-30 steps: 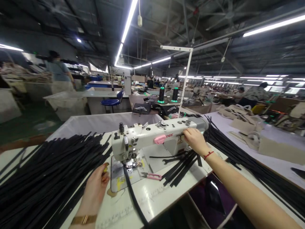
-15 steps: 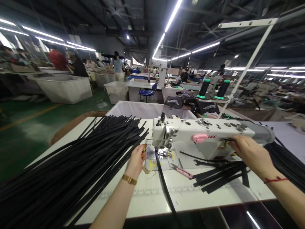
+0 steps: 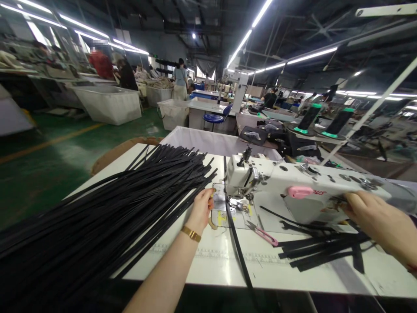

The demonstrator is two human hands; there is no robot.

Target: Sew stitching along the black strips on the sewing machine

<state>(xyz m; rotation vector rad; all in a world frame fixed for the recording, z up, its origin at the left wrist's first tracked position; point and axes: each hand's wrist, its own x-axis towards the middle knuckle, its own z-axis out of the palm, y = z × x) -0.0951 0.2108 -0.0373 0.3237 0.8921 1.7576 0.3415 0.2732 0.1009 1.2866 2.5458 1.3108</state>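
A white sewing machine (image 3: 293, 191) stands on the white table (image 3: 228, 261). One long black strap (image 3: 236, 243) runs under its needle toward me. My left hand (image 3: 202, 208), with a gold bracelet at the wrist, rests closed at the left edge of the needle plate, its fingers curled; whether they grip anything is hidden. My right hand (image 3: 378, 221) is at the machine's right side with fingers curled against the body, above a small pile of short black straps (image 3: 322, 250). What those fingers hold is hidden.
A big heap of long black straps (image 3: 107, 217) covers the table's left half. Pink thread snips (image 3: 262, 232) lie in front of the machine. Two black thread cones (image 3: 322, 121) stand behind. White bins (image 3: 107, 104), a blue stool (image 3: 215, 117) and other people are further back.
My view has swung left, so the machine now sits further right. Both hands stay at the same places on the machine; the left hand remains by the needle plate.
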